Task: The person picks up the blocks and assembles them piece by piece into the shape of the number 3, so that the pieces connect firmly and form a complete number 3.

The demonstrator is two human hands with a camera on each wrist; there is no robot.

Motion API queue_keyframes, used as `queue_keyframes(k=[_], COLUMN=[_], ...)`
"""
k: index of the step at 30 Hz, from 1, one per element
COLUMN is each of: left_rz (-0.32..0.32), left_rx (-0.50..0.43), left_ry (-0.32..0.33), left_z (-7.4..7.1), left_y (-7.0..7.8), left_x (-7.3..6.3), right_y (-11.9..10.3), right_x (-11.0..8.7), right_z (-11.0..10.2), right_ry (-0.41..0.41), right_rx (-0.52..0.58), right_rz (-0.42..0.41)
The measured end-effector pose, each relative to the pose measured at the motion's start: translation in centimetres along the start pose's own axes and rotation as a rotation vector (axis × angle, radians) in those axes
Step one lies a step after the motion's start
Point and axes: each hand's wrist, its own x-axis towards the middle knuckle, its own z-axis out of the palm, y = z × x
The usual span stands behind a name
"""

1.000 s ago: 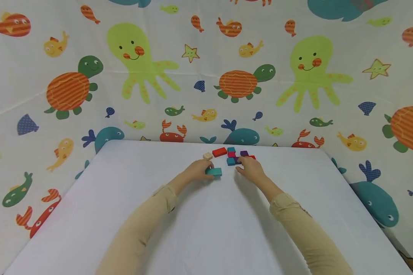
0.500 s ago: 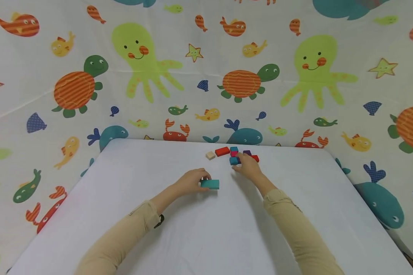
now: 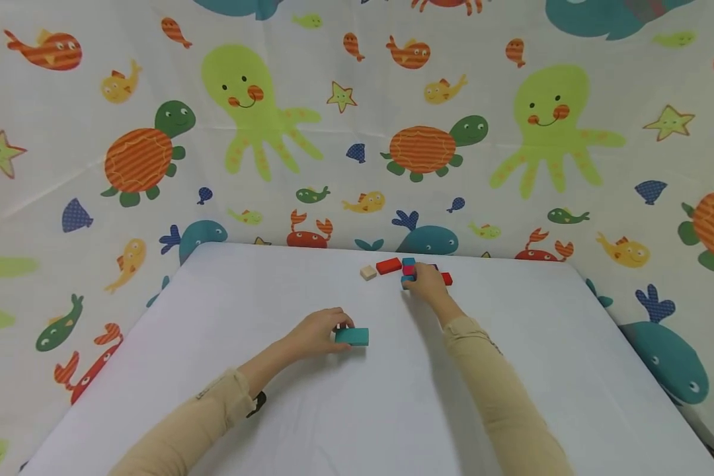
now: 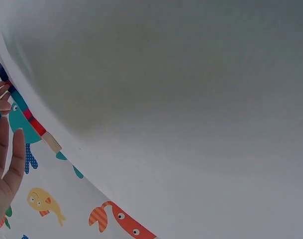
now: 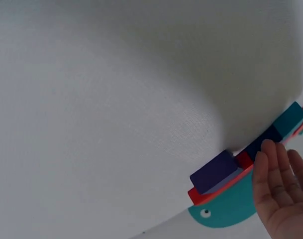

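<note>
Our left hand [image 3: 318, 332] pinches the teal block [image 3: 354, 337]; beyond it, rightward, our right hand [image 3: 427, 284] meets the block cluster [image 3: 408, 270], grip unclear. We're probably picking out blocks; next calls for a secure pinch.

Long, creased tan fabric sleeves [image 3: 501, 400] on both sides end in loose, bunched cuffs [image 3: 239, 394]; a small black item [image 3: 258, 403] shows beside the left one.
</note>
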Motion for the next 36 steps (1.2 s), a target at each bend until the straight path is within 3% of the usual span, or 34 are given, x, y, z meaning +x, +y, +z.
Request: queue_keyframes(k=[8, 15, 22, 36], left_rz=[0.001, 0.02, 0.049, 0.047], left_rx=[-0.007, -0.009, 0.0, -0.025], left_ry=[-0.007, -0.015, -0.028, -0.04], left_z=[-0.3, -0.2, 0.1, 0.3], left_y=[0.7, 0.8, 0.8, 0.6], left_x=[-0.5, -0.3, -0.2, -0.2], right_y=[-0.1, -0.5, -1.0, -0.9], right_x=[0.4, 0.8, 0.9, 1.0], right_z=[0.2, 0.7, 0.8, 1.3], right_ry=[0.045, 0.067, 0.034, -0.014], right_rx=[-0.029, -0.055, -0.069, -0.075], right_rz=[0.092, 0.124, 0.134, 0.094])
